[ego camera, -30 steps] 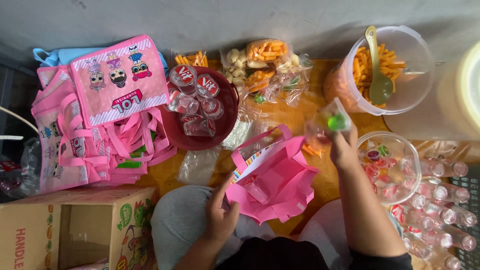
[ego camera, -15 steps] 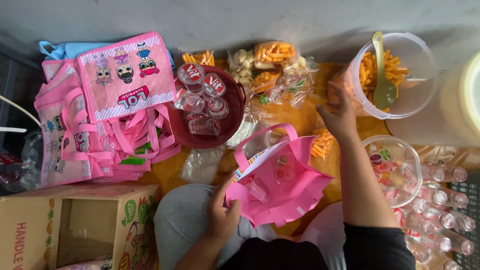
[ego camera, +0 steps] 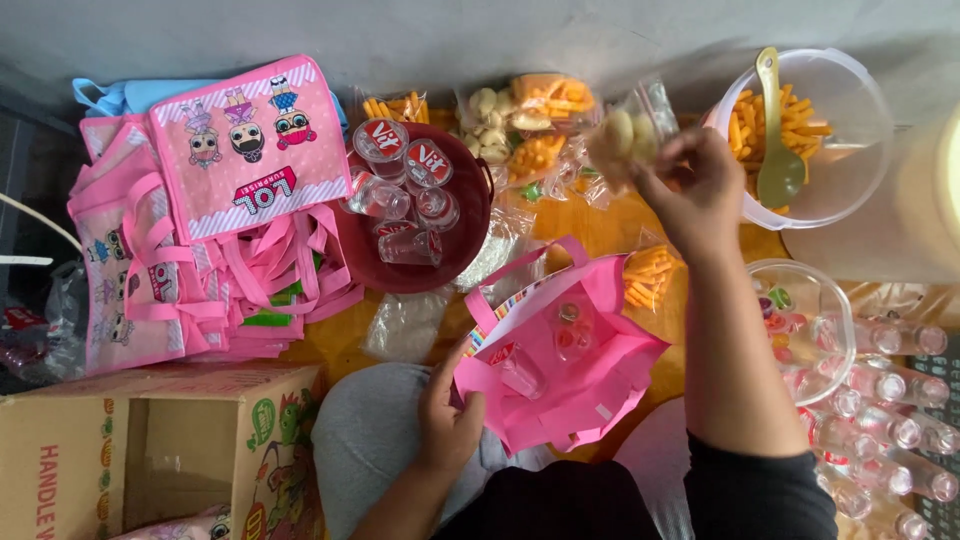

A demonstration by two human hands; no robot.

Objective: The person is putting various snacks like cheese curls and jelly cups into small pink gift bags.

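The right hand (ego camera: 700, 190) grips a clear snack packet (ego camera: 622, 140), apparently pale crackers, above the snack pile. The left hand (ego camera: 447, 420) pinches open the pink bag (ego camera: 560, 370), which holds a water cup and small jellies. Best to keep that mouth wide. The clear tub (ego camera: 860, 90) holds orange sticks and a spoon.

Right hand (ego camera: 700, 190) now up off the candy bowl (ego camera: 800, 300), lifting a snack packet (ego camera: 622, 145).

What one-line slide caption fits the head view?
Left hand holds open a pink fabric bag; right hand lifts a clear packet of pale snacks.
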